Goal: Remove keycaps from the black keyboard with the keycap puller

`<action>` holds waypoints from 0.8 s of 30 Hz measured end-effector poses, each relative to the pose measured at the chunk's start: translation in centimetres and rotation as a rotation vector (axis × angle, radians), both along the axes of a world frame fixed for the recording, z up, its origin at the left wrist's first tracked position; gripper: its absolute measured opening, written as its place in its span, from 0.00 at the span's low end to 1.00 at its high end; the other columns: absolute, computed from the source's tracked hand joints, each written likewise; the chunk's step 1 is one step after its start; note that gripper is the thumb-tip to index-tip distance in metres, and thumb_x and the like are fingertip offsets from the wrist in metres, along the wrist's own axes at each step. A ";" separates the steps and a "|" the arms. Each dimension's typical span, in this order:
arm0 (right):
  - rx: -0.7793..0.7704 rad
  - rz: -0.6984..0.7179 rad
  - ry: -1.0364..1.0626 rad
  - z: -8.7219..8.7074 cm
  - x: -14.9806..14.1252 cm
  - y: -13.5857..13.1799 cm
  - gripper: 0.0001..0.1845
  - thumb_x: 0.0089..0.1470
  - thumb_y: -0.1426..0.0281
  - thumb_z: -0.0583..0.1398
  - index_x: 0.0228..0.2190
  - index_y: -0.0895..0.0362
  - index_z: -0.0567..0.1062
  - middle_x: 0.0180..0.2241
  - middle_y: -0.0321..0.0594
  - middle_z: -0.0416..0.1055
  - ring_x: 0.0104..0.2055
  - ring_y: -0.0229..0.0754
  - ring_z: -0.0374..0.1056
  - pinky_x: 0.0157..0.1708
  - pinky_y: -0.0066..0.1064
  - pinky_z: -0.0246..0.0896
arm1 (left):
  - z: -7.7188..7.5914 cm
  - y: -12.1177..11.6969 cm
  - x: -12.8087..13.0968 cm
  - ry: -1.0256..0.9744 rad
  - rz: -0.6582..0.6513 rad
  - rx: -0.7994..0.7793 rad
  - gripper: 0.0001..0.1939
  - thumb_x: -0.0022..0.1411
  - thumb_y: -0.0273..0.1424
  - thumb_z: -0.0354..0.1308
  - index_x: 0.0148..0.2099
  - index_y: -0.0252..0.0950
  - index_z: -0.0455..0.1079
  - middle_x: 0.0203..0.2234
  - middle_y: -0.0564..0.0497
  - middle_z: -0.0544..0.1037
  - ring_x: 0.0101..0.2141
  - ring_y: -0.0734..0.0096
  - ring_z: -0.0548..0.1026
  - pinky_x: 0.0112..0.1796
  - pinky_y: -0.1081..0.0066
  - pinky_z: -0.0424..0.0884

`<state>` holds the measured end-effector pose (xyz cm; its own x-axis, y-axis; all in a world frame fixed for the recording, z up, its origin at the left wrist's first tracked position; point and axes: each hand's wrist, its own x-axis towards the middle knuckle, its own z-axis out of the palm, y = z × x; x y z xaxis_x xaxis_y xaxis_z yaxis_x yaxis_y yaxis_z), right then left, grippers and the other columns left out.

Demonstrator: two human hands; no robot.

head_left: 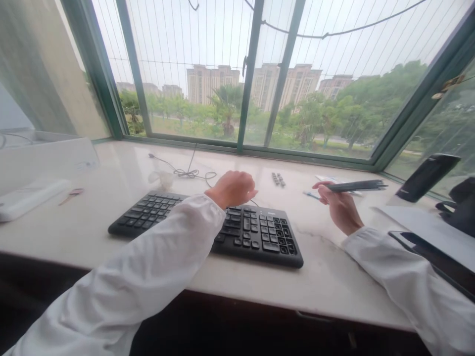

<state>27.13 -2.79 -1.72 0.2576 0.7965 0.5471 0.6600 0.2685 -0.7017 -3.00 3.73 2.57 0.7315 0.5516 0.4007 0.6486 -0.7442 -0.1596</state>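
Observation:
A black keyboard [260, 242] lies at a slant on the pale counter, partly covered by my left sleeve. At its right end, several key positions [285, 235] look bare, with their keycaps off. My left hand [233, 189] is closed over the keyboard's back edge; what its curled fingers hold, if anything, is hidden. To the right, my right hand [343, 210] grips a dark brush-like tool [361, 185], raised above the counter with its ragged end pointing right. Several small grey keycaps [278, 179] are set out in rows behind the keyboard.
A coiled cable [189, 173] lies behind the keyboard, near a crumpled clear bag [161, 179]. Left are a white box [48, 153] and a small tool [71, 196]. A thin blue stick [313, 196], a phone [441, 257] and a black upright object [428, 178] are on the right.

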 end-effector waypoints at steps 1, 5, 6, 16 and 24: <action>-0.011 0.081 0.045 0.3 -0.7 0.0 0.15 0.57 0.58 0.55 0.34 0.56 0.74 0.21 0.32 0.57 0.24 0.37 0.55 0.26 0.30 0.55 | 0.0 -0.1 0.0 0.007 -0.001 0.012 0.19 0.66 0.38 0.50 0.30 0.33 0.76 0.32 0.44 0.78 0.29 0.64 0.75 0.31 0.67 0.65; -0.081 0.444 0.168 2.6 -4.6 0.0 0.15 0.55 0.57 0.60 0.36 0.56 0.68 0.24 0.30 0.57 0.24 0.35 0.56 0.26 0.29 0.55 | 0.2 -0.3 0.0 -0.001 -0.011 0.033 0.20 0.67 0.38 0.49 0.31 0.33 0.76 0.32 0.44 0.78 0.29 0.64 0.75 0.32 0.67 0.66; -0.122 0.521 0.122 3.2 -5.6 0.0 0.17 0.55 0.55 0.61 0.34 0.56 0.67 0.23 0.30 0.58 0.24 0.35 0.56 0.26 0.29 0.55 | 0.2 -0.4 0.0 -0.004 -0.015 0.034 0.20 0.67 0.38 0.49 0.31 0.33 0.76 0.32 0.44 0.78 0.29 0.64 0.75 0.32 0.67 0.66; -0.351 0.765 -0.055 2.7 -7.1 0.1 0.22 0.52 0.55 0.64 0.41 0.59 0.75 0.35 0.41 0.71 0.40 0.42 0.66 0.41 0.34 0.64 | 0.0 -1.0 0.4 -0.030 -0.002 -0.018 0.19 0.65 0.36 0.50 0.25 0.33 0.72 0.26 0.47 0.76 0.26 0.68 0.72 0.31 0.68 0.63; -0.265 0.696 -0.212 1.8 -7.1 0.1 0.22 0.57 0.52 0.59 0.37 0.60 0.75 0.31 0.41 0.71 0.33 0.40 0.65 0.33 0.31 0.61 | -0.2 -1.1 0.8 -0.032 0.002 -0.022 0.21 0.65 0.37 0.50 0.22 0.35 0.69 0.22 0.49 0.73 0.25 0.67 0.70 0.29 0.68 0.58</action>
